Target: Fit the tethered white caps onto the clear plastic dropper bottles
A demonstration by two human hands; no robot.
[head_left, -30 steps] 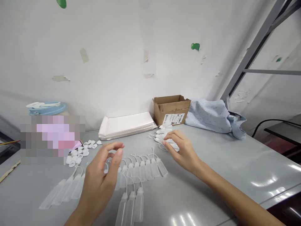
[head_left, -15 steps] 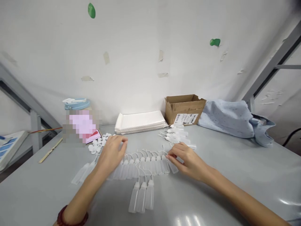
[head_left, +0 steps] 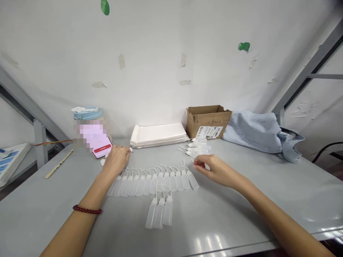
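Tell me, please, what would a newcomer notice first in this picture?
A long row of small translucent bottles lies across the middle of the grey table, with three more bottles nearer the camera. The left hand is near the row's left end, the right hand near its right end. A cardboard box stands at the wall behind.

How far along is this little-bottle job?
Looks done: a row of bottles lined up, three more in front. In hand: left hand on the loose caps, right hand pinched shut. Probably left: the loose bottles by the box.
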